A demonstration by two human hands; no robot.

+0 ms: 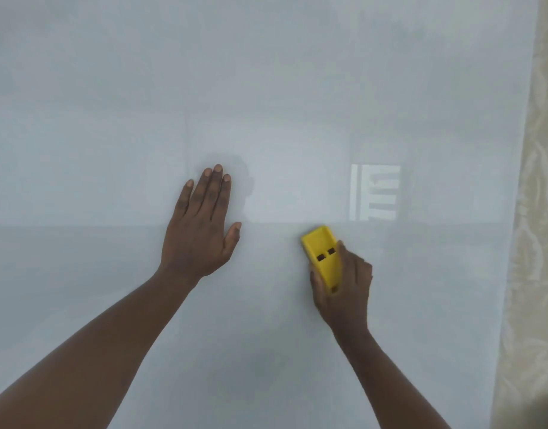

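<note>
A large pale grey-white smooth surface [266, 88] fills almost the whole view. My left hand [201, 224] lies flat on it near the middle, fingers straight and together, thumb spread out to the right. To its right, my right hand [344, 283] grips a yellow plastic block-shaped tool [322, 255] with two small dark rectangular slots in its top. The fingers wrap round the tool's right side and the thumb lies along its left, and the tool's far end points up and left against the surface.
A faint horizontal line [80, 225] crosses the surface at the level of my left thumb. A bright window-like reflection [375, 193] shows right of centre. A cream patterned curtain [533, 243] hangs along the right edge.
</note>
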